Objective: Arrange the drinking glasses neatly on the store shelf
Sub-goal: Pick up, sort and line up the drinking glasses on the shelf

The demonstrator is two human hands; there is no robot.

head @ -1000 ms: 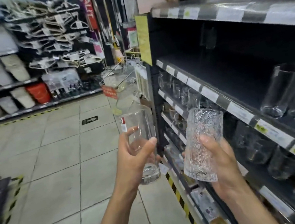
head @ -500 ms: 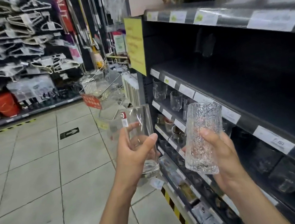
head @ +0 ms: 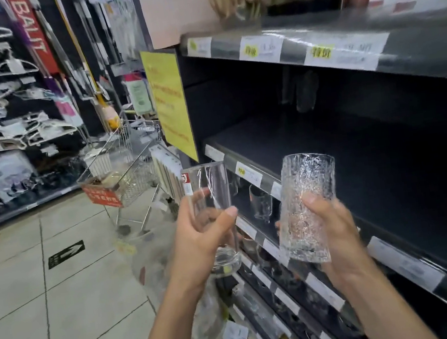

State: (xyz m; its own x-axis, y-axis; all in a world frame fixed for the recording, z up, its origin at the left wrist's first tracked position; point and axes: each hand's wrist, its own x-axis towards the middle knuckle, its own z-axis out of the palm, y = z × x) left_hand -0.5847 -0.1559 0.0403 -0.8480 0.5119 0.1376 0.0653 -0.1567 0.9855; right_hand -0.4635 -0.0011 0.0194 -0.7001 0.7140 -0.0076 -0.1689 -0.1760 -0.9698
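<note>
My left hand (head: 200, 238) grips a tall smooth clear glass (head: 210, 194) with a small red and white sticker near its rim. My right hand (head: 337, 233) grips a textured, crackle-patterned glass (head: 303, 186). Both glasses are upright, side by side, in front of the edge of a dark shelf (head: 374, 165) whose surface is bare near the hands. Other clear glasses (head: 261, 204) stand on the shelf just below, partly hidden behind my hands.
A wire shopping cart (head: 127, 171) with a red sign stands in the aisle to the left. A yellow notice (head: 169, 102) hangs on the shelf end. Price labels line the shelf edges. The upper shelf (head: 313, 41) carries wrapped goods. Hangers fill the far wall.
The view has swung up and right, bringing the bare middle shelf into sight. Both hands have risen with their glasses toward that shelf's front edge.
</note>
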